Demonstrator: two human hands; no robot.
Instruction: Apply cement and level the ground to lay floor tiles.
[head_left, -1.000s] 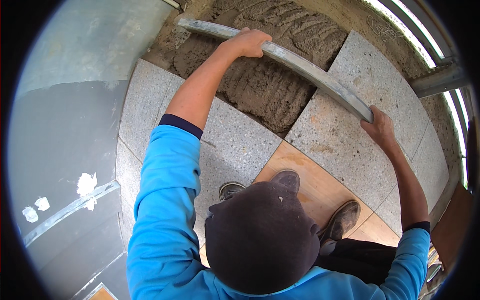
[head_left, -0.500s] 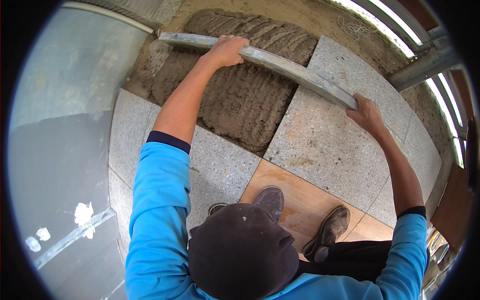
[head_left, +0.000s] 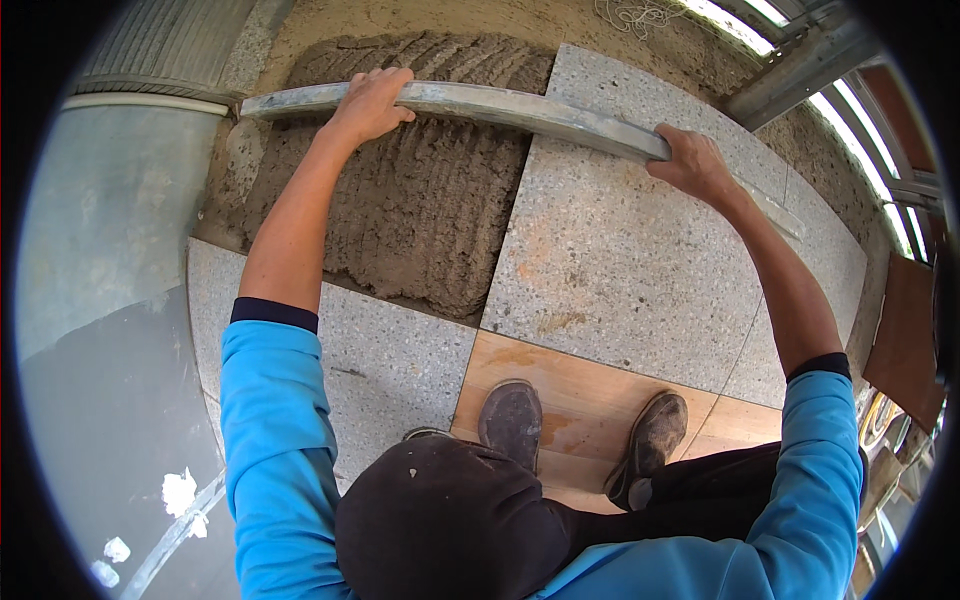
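Note:
A long grey metal straightedge bar (head_left: 500, 106) spans a bed of wet mortar (head_left: 400, 210) and the speckled grey tile to its right (head_left: 620, 250). My left hand (head_left: 374, 103) is wrapped over the bar near its left end, above the mortar. Around the right end my right hand (head_left: 694, 163) is closed, over the speckled tile. The mortar has ridged drag marks on both sides of the bar. Another speckled tile (head_left: 400, 350) borders the mortar on the near side.
Wood-look tiles (head_left: 570, 390) lie under my shoes (head_left: 510, 420). A grey wall (head_left: 120, 220) rises at the left. Along the far right stand a metal post (head_left: 800, 75) and a brown board (head_left: 903, 335). Tangled string (head_left: 640, 14) lies on the bare ground at the back.
The view has shifted, so the floor and wall sit differently in it. Both hands keep their hold on the bar, which appears nearer the mortar's near side.

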